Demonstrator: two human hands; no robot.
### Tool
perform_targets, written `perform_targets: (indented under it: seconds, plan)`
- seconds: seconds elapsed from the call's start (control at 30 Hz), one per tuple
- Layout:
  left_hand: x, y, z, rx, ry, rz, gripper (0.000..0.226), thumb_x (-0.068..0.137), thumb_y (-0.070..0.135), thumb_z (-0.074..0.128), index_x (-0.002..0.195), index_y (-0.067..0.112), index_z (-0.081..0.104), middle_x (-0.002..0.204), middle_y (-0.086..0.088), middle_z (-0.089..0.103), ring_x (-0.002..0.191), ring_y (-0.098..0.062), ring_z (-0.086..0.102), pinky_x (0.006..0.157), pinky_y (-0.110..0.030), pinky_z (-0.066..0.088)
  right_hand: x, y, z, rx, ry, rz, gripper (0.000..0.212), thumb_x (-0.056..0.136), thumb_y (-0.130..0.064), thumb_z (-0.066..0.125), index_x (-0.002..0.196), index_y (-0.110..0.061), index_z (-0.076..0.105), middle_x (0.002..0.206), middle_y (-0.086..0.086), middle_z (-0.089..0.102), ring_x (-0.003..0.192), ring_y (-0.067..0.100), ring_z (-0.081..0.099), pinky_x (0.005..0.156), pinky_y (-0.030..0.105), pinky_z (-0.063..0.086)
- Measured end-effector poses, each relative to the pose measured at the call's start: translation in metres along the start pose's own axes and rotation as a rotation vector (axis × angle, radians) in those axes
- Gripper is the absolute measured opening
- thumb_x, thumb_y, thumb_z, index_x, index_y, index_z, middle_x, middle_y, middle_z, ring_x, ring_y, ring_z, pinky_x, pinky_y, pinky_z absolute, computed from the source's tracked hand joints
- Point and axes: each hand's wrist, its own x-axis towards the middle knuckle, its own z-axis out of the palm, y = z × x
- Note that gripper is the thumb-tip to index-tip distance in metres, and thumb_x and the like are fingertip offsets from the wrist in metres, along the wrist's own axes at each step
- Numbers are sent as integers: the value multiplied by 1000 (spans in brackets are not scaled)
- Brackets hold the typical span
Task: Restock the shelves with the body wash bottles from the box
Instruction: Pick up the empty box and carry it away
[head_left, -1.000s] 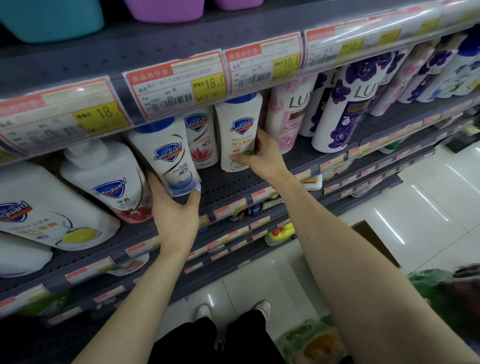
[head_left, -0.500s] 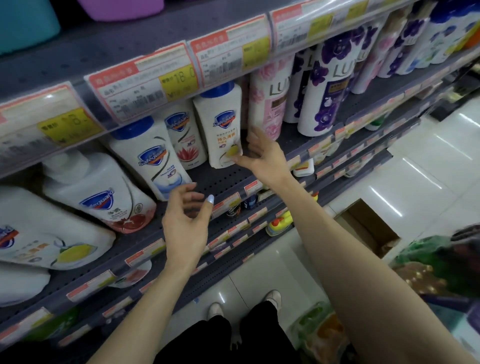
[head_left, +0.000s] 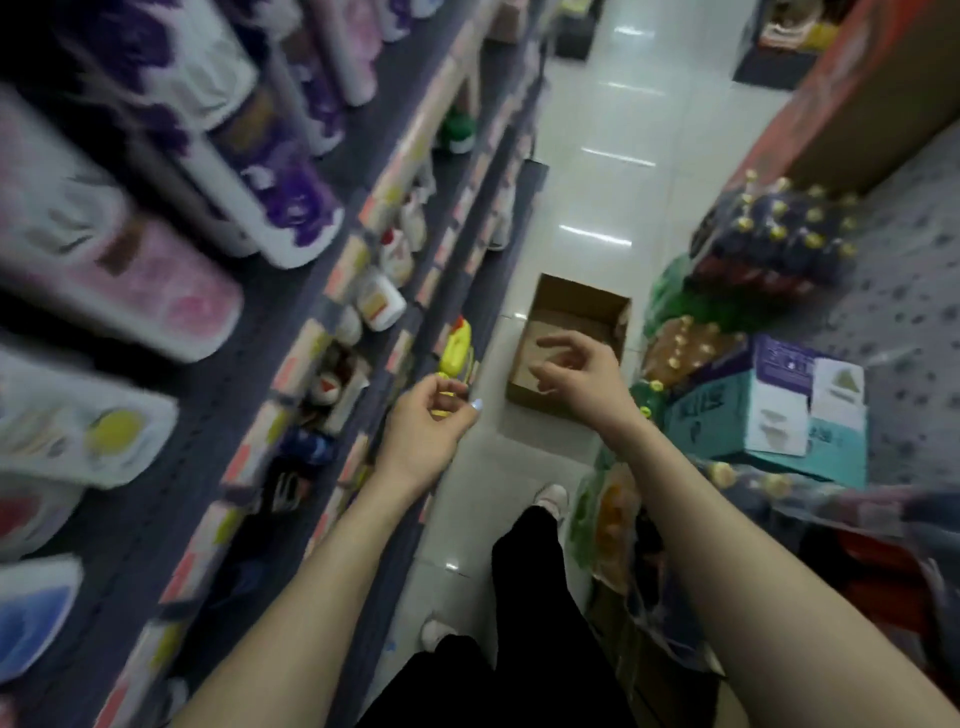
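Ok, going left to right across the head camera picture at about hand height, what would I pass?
Pink bottle on the shelf → yellow bottle on a lower shelf → left hand → cardboard box on the floor, partly behind the right hand → teal carton.

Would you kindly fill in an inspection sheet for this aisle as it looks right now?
Surface: glossy tiled floor, bare down the aisle.
Job's things: cardboard box open on the floor, no bottles visible inside; body wash bottles stand on the shelf, blurred.
Clutter: shrink-wrapped drink packs and a teal carton crowd the right side of the aisle; yellow bottle on a lower shelf.
Grippers: left hand and right hand both empty, fingers loosely curled, between shelf and box.
Cables: nothing seen.
Surroundings: the person's shoes on the floor; a red-edged display far right.
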Motion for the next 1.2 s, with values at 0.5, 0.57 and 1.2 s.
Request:
perform_targets:
  seconds: [0.5,0.57,1.2]
  plan:
    - [287,2,191,180,-190,-273,49,84,19,68,126,0,51,112,-11,57,97,-19,54,80,-23,39,212,115,-144,146,274,454,31,89,-14,61,120,-10,55,81,-1,57,74,16,57,78,41,56]
    - [331,-20,209,262,-189,-301,56,82,25,70,129,3,50,127,-15,57,110,-25,55,91,-29,43,247,146,-150,94,298,488,33,89,-19,63,120,-13,56,99,6,64,83,17,58,89,46,55]
    - [592,-327,335,544,-187,-523,81,83,37,66,148,10,26,150,-14,40,133,-32,43,107,-43,39,485,496,-83,-356,278,813,68,90,-30,60,146,-14,25,143,20,45,124,37,51,99,48,47]
